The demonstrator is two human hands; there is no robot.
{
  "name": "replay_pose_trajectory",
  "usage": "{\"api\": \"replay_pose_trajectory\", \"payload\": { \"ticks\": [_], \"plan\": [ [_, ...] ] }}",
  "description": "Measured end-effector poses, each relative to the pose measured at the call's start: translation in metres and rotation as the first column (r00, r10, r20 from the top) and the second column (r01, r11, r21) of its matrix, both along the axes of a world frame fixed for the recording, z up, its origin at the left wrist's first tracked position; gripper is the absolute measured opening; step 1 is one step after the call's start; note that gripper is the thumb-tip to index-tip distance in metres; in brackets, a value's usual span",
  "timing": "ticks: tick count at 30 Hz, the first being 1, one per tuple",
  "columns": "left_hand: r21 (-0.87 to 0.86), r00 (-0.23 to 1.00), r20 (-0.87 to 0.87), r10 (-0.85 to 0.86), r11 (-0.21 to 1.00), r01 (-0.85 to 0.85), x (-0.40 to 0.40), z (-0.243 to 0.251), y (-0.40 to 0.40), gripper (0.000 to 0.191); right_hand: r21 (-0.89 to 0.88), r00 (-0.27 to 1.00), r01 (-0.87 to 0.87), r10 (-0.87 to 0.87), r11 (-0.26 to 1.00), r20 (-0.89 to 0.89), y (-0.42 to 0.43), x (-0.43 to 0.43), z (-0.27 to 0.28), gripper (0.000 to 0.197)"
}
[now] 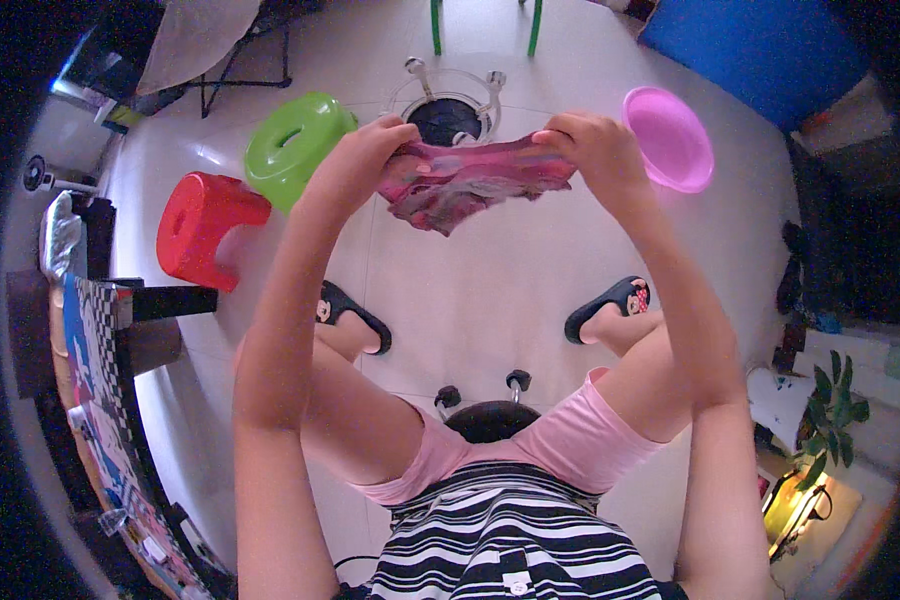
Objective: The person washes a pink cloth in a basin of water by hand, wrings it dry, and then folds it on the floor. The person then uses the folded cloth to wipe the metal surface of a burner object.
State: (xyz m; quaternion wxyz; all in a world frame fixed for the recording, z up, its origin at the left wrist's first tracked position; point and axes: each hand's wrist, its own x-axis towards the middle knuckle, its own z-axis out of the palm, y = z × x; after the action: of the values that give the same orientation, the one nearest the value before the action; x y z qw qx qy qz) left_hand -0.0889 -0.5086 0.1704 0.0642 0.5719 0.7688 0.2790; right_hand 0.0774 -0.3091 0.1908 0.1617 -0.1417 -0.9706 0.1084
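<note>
A pink and maroon patterned cloth (472, 176) is stretched out in the air in front of me, its lower edge hanging in folds. My left hand (386, 146) grips its left upper corner. At the right upper corner, my right hand (589, 142) pinches the fabric between thumb and fingers. Both arms reach forward over my spread knees. Behind the cloth, a low round stool with a dark seat (447, 121) and casters stands on the floor, partly covered by the fabric. Whether the cloth is a garment cannot be told.
To the left stand a green plastic stool (300, 146) and a red plastic stool (195, 225). A pink plastic basin (671, 139) rests at the right. A table with a patterned cover (97, 375) runs along the left, and a leafy plant (832, 420) is at the right. Pale tiles (472, 300) cover the floor.
</note>
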Motion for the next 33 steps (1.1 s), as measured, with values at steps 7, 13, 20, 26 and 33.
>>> {"api": "replay_pose_trajectory", "payload": {
  "ticks": [7,13,20,26,33],
  "plan": [
    [0.039,0.997,0.075,-0.026,0.999,0.023,-0.024,0.004,-0.003,0.010,-0.209,0.975,-0.214,0.198,0.954,-0.099,0.026,0.001,0.000,0.014],
    [0.130,0.972,0.225,0.069,0.986,-0.100,-0.035,-0.001,-0.007,0.019,-0.253,0.971,-0.176,0.126,0.951,-0.204,0.029,-0.002,0.000,0.009],
    [-0.062,0.991,0.080,0.103,0.993,-0.099,-0.029,0.010,-0.014,0.017,-0.198,0.996,-0.038,0.022,0.980,-0.082,0.022,0.001,-0.011,0.014],
    [0.110,0.980,0.167,0.103,0.986,-0.122,-0.036,0.010,-0.015,0.018,-0.228,0.953,-0.127,0.055,0.965,-0.297,0.028,-0.004,-0.002,0.015],
    [0.125,0.987,0.124,0.107,0.985,-0.122,-0.038,0.002,-0.020,0.016,-0.171,0.974,-0.091,0.051,0.981,-0.221,0.023,-0.010,-0.007,0.016]
  ]
}}
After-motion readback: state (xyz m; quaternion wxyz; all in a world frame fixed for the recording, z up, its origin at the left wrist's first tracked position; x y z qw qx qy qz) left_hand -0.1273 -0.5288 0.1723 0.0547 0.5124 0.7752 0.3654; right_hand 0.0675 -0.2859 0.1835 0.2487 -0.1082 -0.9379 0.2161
